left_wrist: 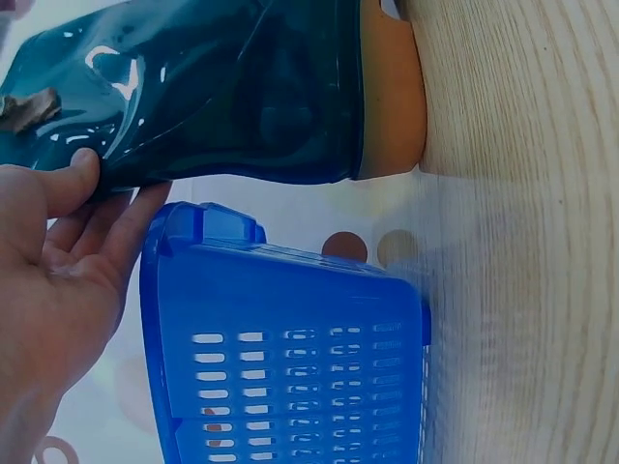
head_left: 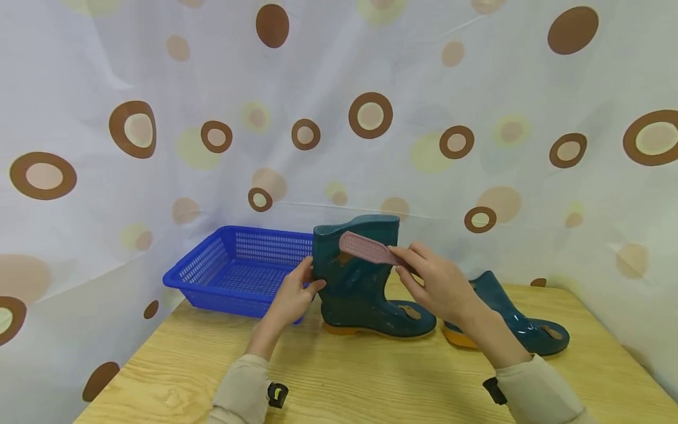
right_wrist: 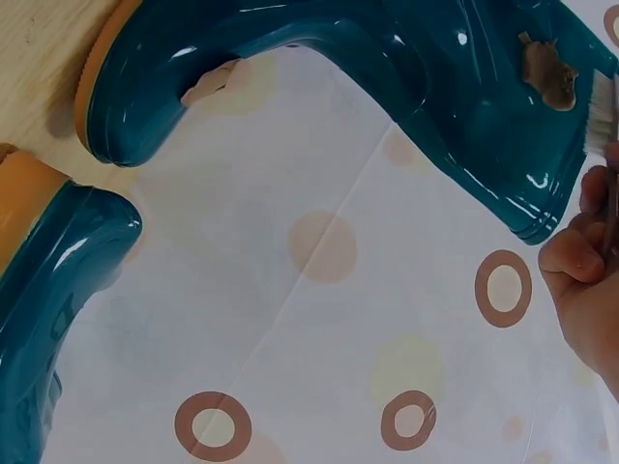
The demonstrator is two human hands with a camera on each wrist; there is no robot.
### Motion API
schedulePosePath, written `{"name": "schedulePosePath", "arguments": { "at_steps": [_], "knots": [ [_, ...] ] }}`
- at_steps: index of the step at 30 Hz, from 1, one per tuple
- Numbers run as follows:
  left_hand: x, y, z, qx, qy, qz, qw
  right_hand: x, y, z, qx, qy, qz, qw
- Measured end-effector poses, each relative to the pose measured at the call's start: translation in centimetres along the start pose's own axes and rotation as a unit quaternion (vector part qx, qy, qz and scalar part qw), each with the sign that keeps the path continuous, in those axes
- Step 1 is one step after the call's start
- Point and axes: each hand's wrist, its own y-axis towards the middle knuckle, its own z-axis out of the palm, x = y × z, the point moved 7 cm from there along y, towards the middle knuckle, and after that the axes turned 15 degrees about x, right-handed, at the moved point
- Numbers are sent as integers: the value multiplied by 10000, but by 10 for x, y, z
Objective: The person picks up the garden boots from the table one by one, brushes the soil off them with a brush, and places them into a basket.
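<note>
1. Beige sleeves [head_left: 241,386] are seen nearest.
2. A teal boot [head_left: 352,300], upright on the table [head_left: 371,380], is gripped at its back by the left hand [head_left: 292,296].
3. A pink brush [head_left: 365,248] is held by its handle in the right hand [head_left: 442,285], near the boot's top.

At the frame's centre, my boot [head_left: 346,303] is teal with an orange sole [head_left: 341,330] and brown patches [head_left: 410,312], like its mate [head_left: 499,296], lower right. My brush [head_left: 365,248] is pink, my sleeves [head_left: 241,388] beige, the basket [head_left: 225,301] at left blue, the tabletop [head_left: 339,377] yellow wood-grain, the backdrop [head_left: 339,65] white with brown-ringed dots.
</note>
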Motion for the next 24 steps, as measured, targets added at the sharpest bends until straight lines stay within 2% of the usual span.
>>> {"name": "schedulePosePath", "arguments": {
  "at_steps": [9,17,24],
  "knots": [
    [0,0,1,-56,5,101,9999,-3,-5,11,421,128,240,9987],
    [0,2,2,-54,48,176,9998,-8,-17,18,520,341,481,9969],
    [-1,-1,1,-76,31,54,10000,-7,-22,22,555,231,464,9971]
  ]
}}
